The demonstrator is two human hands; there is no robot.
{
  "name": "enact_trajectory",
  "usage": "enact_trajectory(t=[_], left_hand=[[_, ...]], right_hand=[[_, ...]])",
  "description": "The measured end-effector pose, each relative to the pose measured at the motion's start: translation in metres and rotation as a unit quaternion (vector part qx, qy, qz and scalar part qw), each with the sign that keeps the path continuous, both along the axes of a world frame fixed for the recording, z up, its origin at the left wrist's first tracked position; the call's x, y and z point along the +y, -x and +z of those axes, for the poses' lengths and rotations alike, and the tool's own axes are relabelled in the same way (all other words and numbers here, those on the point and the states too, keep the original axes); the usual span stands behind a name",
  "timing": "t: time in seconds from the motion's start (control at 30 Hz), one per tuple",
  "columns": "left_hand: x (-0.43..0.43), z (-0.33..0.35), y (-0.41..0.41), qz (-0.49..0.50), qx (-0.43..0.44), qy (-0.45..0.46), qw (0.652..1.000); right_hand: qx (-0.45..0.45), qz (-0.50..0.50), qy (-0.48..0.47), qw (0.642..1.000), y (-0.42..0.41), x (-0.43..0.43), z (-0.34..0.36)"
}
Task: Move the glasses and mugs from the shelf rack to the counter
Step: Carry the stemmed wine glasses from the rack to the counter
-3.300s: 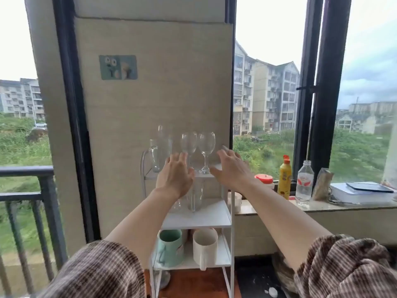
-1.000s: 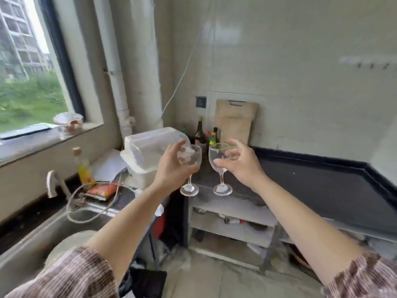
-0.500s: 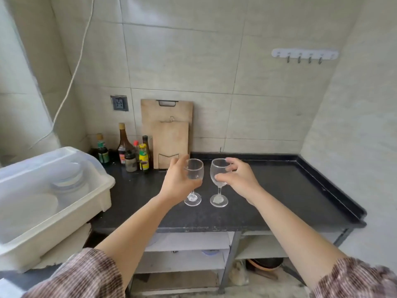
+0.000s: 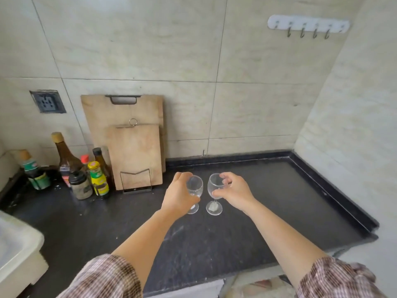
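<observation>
Two clear stemmed wine glasses stand upright side by side over the black counter [image 4: 279, 190], their feet at or just above its surface. My left hand [image 4: 179, 197] is wrapped around the bowl of the left glass [image 4: 195, 187]. My right hand [image 4: 235, 191] grips the bowl of the right glass [image 4: 214, 186], whose round foot shows below. The shelf rack is out of view.
Two wooden cutting boards [image 4: 133, 151] lean on the tiled wall behind a wire stand. Several sauce bottles and jars [image 4: 86, 173] crowd the back left. A white plastic bin [image 4: 15, 250] sits at the left edge. A hook rail [image 4: 308, 25] hangs high on the wall.
I turned from the rack by the window to the counter with a glass in each hand. Over the last half second both glasses came lower and nearer the counter surface.
</observation>
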State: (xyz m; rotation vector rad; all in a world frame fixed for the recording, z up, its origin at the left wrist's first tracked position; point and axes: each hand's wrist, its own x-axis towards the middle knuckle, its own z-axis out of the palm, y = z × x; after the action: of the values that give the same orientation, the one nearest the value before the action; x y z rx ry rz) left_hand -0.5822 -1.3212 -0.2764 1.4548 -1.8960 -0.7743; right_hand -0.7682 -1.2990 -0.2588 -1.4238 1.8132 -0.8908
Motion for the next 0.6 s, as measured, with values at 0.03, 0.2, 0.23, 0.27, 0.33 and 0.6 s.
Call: enact_trajectory(t=[0.03, 0.2, 0.23, 0.27, 0.33, 0.6], left_hand=[[-0.016, -0.005, 0.002, 0.003, -0.011, -0.003, 1.000], [-0.098, -0.029, 0.020, 0.042, -0.044, -0.029, 0.998], [-0.113, -0.036, 0.025, 0.050, -0.046, -0.036, 0.997], [-0.129, -0.043, 0.030, 0.058, -0.051, -0.046, 0.996], [-0.158, -0.058, 0.041, 0.070, -0.063, -0.068, 0.993], [-0.259, -0.106, 0.081, 0.108, -0.072, -0.106, 0.986]], right_hand=[[0.005, 0.005, -0.006, 1.000, 0.003, -0.016, -0.004], [0.041, 0.043, -0.023, 0.998, 0.019, -0.101, -0.030], [0.045, 0.051, -0.027, 0.997, 0.023, -0.119, -0.038], [0.048, 0.058, -0.033, 0.997, 0.028, -0.136, -0.045], [0.052, 0.067, -0.049, 0.995, 0.037, -0.170, -0.060], [0.079, 0.088, -0.062, 0.991, 0.067, -0.289, -0.102]])
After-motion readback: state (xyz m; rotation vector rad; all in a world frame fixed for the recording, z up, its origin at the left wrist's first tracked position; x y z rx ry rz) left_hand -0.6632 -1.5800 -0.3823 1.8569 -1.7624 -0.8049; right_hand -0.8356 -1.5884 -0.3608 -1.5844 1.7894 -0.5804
